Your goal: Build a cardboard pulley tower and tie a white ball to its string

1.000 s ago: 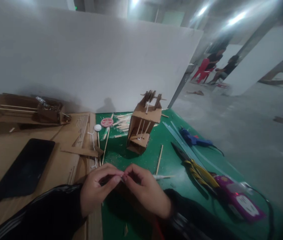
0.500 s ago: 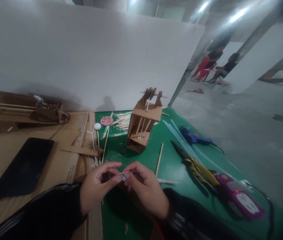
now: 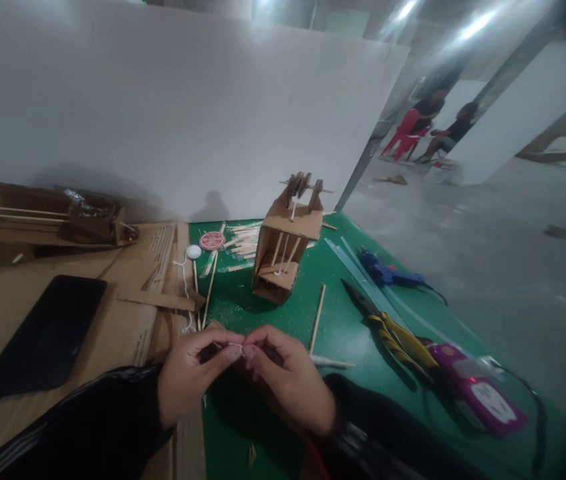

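Observation:
Near the front of the green table, my left hand (image 3: 197, 375) and my right hand (image 3: 285, 373) meet fingertip to fingertip. Both are closed in a pinch on a short bit of white string (image 3: 235, 345); the rest of it is hidden by the fingers. Just beyond them stands a cardboard tower (image 3: 290, 230) with sticks inside, a white string running down through it, and cardboard discs on a stick at its top. A brown cardboard piece shows partly behind and under my hands.
Left lie cardboard sheets with a dark phone-like slab (image 3: 45, 337) and a cardboard box model (image 3: 47, 217). A string ball (image 3: 193, 252), a red round tin (image 3: 211, 241) and loose sticks (image 3: 243, 241) sit behind. Right are pliers (image 3: 393, 330), a blue glue gun (image 3: 390, 272) and a purple power strip (image 3: 480, 393).
My fingertips have come closer together around the white string, and my left index finger has lowered onto my thumb. The view has shifted slightly.

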{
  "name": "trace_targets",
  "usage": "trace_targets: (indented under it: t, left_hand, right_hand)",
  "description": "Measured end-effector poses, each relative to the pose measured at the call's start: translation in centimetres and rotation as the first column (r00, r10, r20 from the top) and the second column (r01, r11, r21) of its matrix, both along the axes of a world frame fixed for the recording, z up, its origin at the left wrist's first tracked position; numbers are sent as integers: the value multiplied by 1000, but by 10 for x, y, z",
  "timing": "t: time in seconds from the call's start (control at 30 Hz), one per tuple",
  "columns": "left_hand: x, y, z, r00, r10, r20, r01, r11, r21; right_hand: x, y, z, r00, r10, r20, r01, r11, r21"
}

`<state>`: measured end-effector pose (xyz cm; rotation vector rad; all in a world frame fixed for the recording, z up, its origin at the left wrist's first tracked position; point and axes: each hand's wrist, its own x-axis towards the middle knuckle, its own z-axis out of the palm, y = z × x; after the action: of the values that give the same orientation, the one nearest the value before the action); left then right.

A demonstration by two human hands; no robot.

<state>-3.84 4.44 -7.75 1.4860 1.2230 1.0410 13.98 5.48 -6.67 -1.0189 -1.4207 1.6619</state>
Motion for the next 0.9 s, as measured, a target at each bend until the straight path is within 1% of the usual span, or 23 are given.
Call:
trace_targets:
  t: [0.1,0.23,0.37,0.43,0.53,0.63,0.7,0.73,0.83,0.9]
  left_hand:
    - [0,1,-1,999,30,-12,-30,1000,7]
    - [1,1,-5,1000,13,-9,-13,1000,13]
    - [3,0,-2,995,15,-97,-12,1000,29]
    - [4,-2,1,990,23,-141,-19,999,30]
    - [6,-4,4,979,34,-199,-24,998,55]
    - [6,-7,4,940,71,-333,-12,985,175]
    - [6,-9,2,899,100,-427,39,952,304]
    - [6,-10,1,881,120,-458,69,925,375]
    - [7,-12,-1,848,206,-489,135,807,575]
    - [7,-13,-3,832,268,-486,152,732,664]
  right_hand:
    - [1,-1,0,999,-4,43,1,998,64]
    - [1,-3,4,987,-41,153,9,979,202]
    - [2,-3,8,957,-73,279,-10,958,287]
    - [3,-2,8,954,-82,289,-7,956,292]
    - [3,-1,5,969,-74,238,14,970,242]
    - [2,0,2,979,-66,195,32,985,170]
    - [2,0,2,977,-55,205,29,991,129]
    - [1,0,2,976,-49,214,25,993,115]
    - [1,1,2,972,-33,233,6,993,116]
    - [1,1,2,967,-17,255,-18,991,136]
